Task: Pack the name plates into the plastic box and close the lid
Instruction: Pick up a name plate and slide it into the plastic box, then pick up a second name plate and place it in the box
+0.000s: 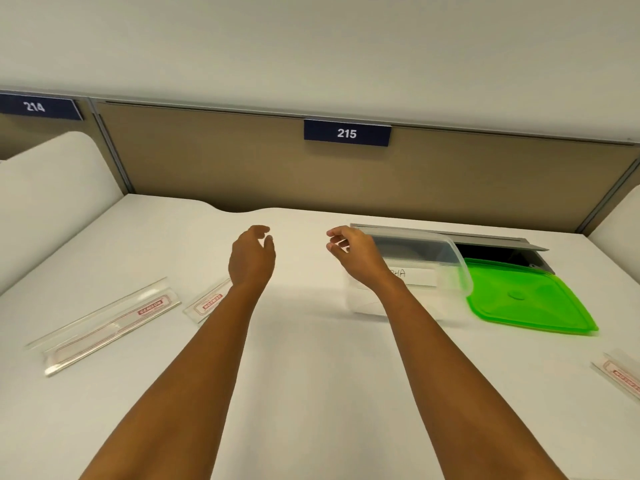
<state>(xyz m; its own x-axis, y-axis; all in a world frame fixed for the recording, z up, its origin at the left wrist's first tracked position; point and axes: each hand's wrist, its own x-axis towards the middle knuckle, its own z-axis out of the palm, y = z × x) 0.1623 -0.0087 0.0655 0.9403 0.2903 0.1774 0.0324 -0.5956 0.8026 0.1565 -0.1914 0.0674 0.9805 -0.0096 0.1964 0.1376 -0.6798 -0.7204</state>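
A clear plastic box [429, 268] stands on the white desk right of centre, with a white label on its near wall. Its green lid [530, 299] lies flat just right of it. One clear name plate [104, 325] with red print lies at the left. A second name plate [207, 303] is partly hidden under my left forearm, and a third name plate [620, 372] is cut off by the right edge. My left hand [251, 256] hovers over the desk's middle, fingers apart, empty. My right hand [353, 252] hovers at the box's left end, fingers loosely curled, holding nothing.
A grey cable flap [485, 237] stands open behind the box over a dark slot. A tan partition [242, 161] with signs 214 and 215 closes the back. White side dividers [52, 188] flank the desk [311, 358].
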